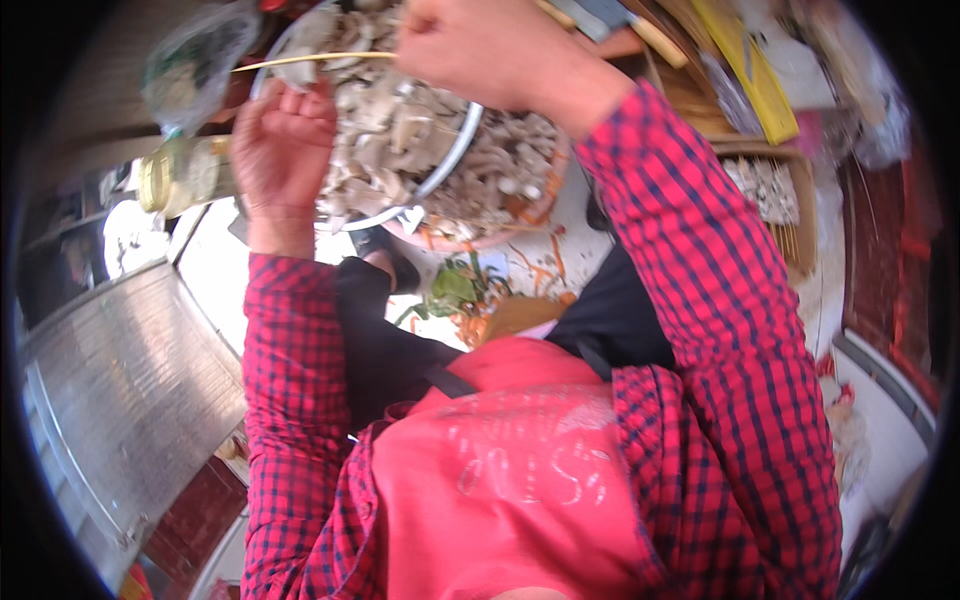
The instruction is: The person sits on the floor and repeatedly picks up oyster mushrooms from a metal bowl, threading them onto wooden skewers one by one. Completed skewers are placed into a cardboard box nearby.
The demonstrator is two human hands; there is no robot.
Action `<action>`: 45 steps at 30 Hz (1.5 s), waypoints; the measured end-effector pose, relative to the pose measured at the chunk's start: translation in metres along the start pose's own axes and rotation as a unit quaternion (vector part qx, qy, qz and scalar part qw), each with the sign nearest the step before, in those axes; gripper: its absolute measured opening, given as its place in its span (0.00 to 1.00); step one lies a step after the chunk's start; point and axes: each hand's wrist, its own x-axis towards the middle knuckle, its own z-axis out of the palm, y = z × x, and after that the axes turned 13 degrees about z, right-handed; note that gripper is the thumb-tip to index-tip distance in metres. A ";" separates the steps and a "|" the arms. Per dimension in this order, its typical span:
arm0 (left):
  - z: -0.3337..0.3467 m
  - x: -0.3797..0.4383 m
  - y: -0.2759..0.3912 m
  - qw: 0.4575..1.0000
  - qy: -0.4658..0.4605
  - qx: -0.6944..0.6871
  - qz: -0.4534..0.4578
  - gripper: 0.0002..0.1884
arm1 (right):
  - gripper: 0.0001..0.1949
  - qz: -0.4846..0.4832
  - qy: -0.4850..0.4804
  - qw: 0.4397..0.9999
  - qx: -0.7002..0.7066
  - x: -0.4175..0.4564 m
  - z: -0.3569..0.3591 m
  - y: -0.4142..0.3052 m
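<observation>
My right hand point(472, 56) is closed around a thin bamboo skewer point(341, 55), whose pointed end reaches out to the left. My left hand point(289, 142), palm up with curled fingers, holds a pale piece of oyster mushroom point(300, 73) at its fingertips. The skewer crosses this piece; whether it pierces it I cannot tell. Below both hands is a pale-rimmed bowl point(456, 154) heaped with torn grey-white oyster mushrooms point(409, 131). A pink basin point(480, 241) with more mushroom pieces shows beneath and beside the bowl.
Vegetable scraps point(457, 289) and orange peelings lie on the floor between my legs. At right, a box point(806, 225) holds loaded skewers. A wooden-handled knife point(658, 41) lies at the top right. A clear plastic bag point(199, 67) is at the upper left, above a jar point(156, 180).
</observation>
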 end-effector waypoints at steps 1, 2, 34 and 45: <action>-0.009 0.003 0.002 0.999 0.035 0.004 -0.003 0.07 | 0.10 -0.022 -0.025 0.999 -0.036 0.010 0.005 -0.003; 0.002 0.001 -0.001 0.997 0.075 0.026 -0.002 0.06 | 0.10 -0.042 -0.008 0.999 -0.017 0.009 0.005 -0.003; 0.006 -0.011 0.034 0.967 0.135 0.206 0.073 0.16 | 0.02 0.057 -0.118 0.972 0.193 -0.007 0.005 -0.014; 0.031 -0.024 -0.020 0.975 0.083 0.192 -0.074 0.15 | 0.04 0.016 -0.083 0.987 0.139 -0.004 0.020 -0.006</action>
